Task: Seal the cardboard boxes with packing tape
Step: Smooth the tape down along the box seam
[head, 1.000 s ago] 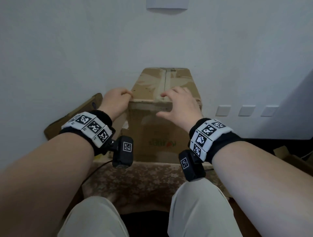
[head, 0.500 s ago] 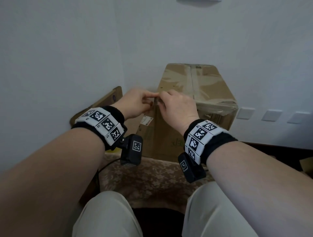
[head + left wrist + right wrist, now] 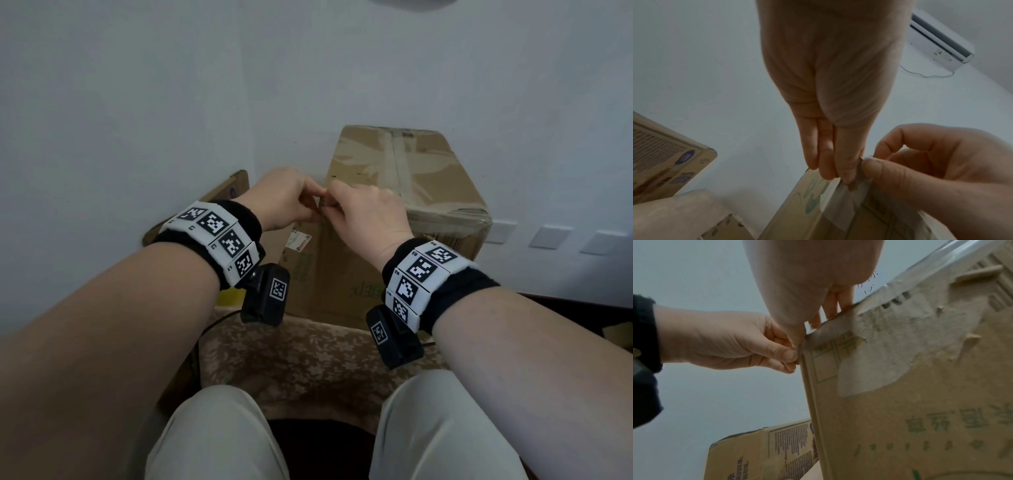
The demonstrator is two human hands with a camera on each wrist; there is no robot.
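A worn brown cardboard box (image 3: 428, 171) stands upright against the wall, with old tape along its top seam. My two hands meet at its near left top corner. The left hand (image 3: 313, 198) pinches a small end of clear tape (image 3: 846, 201) between thumb and fingers right at the corner edge (image 3: 793, 356). The right hand (image 3: 334, 197) pinches the same tape end from the other side with thumb and forefinger (image 3: 869, 164), its other fingers resting on the box's top edge. The tape strip runs down over the corner. No tape roll is in view.
A second printed cardboard box (image 3: 236, 181) leans against the wall just left of the hands. The box stands on a patterned cloth surface (image 3: 308, 359) in front of my knees. White wall plates (image 3: 548, 236) are at the right, and an air conditioner (image 3: 937, 40) hangs high on the wall.
My hands were apart on the box's front top edge; they have come together at its left top corner and now pinch the tape end. The box now shows a corner towards me.
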